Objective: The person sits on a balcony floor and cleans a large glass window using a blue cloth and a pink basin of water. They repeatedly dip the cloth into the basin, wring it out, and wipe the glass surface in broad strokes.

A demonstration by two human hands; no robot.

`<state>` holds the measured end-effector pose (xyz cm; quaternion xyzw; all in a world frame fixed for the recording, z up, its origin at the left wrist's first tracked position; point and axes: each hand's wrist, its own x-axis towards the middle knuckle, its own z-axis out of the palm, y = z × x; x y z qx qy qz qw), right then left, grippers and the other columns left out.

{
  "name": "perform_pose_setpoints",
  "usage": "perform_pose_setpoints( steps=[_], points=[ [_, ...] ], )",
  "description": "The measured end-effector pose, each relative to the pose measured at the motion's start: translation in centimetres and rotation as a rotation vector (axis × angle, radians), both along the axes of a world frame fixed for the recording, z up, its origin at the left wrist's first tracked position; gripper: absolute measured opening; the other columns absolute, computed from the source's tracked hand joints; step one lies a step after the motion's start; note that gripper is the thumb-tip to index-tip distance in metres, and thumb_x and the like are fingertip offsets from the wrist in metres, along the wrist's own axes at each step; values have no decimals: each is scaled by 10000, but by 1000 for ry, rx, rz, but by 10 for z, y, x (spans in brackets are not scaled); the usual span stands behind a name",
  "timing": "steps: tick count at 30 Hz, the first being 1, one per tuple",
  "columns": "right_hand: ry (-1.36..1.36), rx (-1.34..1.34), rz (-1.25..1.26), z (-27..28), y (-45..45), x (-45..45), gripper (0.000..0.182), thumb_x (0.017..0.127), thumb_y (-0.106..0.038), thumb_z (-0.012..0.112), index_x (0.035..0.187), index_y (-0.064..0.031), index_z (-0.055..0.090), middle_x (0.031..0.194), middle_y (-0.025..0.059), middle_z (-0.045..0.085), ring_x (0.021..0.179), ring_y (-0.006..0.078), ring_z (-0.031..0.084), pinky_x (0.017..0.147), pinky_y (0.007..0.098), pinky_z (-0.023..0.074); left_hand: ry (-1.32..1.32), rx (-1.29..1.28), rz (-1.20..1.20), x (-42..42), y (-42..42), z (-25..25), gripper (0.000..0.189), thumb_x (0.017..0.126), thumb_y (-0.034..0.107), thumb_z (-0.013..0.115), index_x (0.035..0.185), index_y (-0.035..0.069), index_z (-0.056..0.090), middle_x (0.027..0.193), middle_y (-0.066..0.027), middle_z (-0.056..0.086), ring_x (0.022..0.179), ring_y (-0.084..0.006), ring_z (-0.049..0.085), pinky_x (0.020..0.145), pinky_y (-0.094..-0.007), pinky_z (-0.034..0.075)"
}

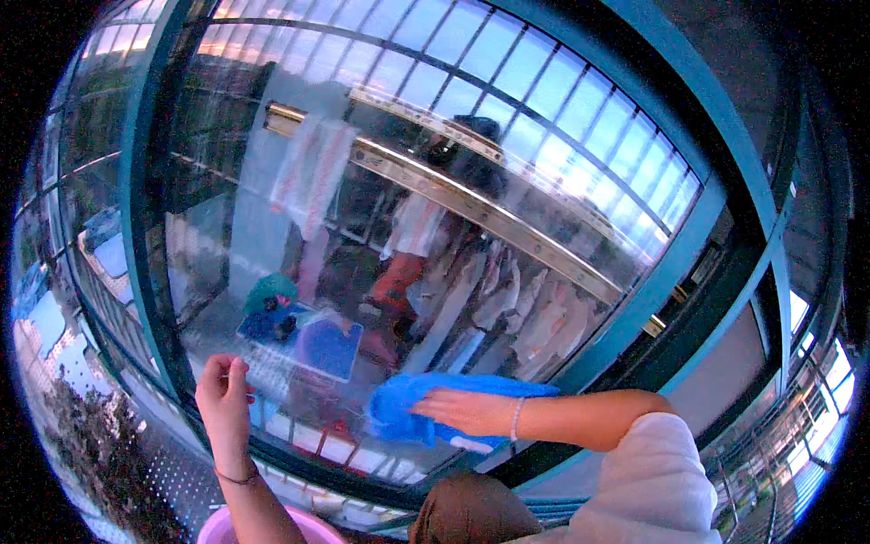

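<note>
My right hand (462, 412) lies flat on a blue cloth (401, 401), pressing it to the lower part of a large glass pane (299, 408). A light bracelet circles that wrist. Fingers loosely curled, my left hand (225, 387) is raised in front of the pane's lower left part, with nothing visible in it. A dark band is on the left wrist. The pane sits in a blue-green metal frame (680, 224). Hanging clothes, a rail and barred windows show in the glass; whether reflected or behind it, I cannot tell everywhere.
A pink plastic basin (309, 525) stands below my left forearm. My bent knee (469, 510) is close to the bottom of the frame. Metal railings (761, 469) are at the lower right, and a perforated surface (177, 486) with dark foliage beside it is at the lower left.
</note>
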<state>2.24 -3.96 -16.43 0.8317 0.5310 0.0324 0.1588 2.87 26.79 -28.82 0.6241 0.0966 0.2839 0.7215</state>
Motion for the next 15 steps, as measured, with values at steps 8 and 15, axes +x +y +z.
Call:
perform_pose_setpoints(
  steps=[8,15],
  points=[
    [-1272,96,87,220,73,48,616,827,-533,509,1359,-231,435,1413,77,405,1311,308,336,1077,532,200,50,-6,71,1,12,-11,166,903,172,557,848,17,580,724,-45,624,530,-87,548,464,-228,431],
    [-384,36,400,99,109,96,706,641,-293,733,1274,-108,481,1411,102,391,1359,297,278,1122,531,165,94,-3,13,11,4,-13,185,900,188,578,878,6,594,744,-46,632,537,-89,556,480,-228,447]
  ],
)
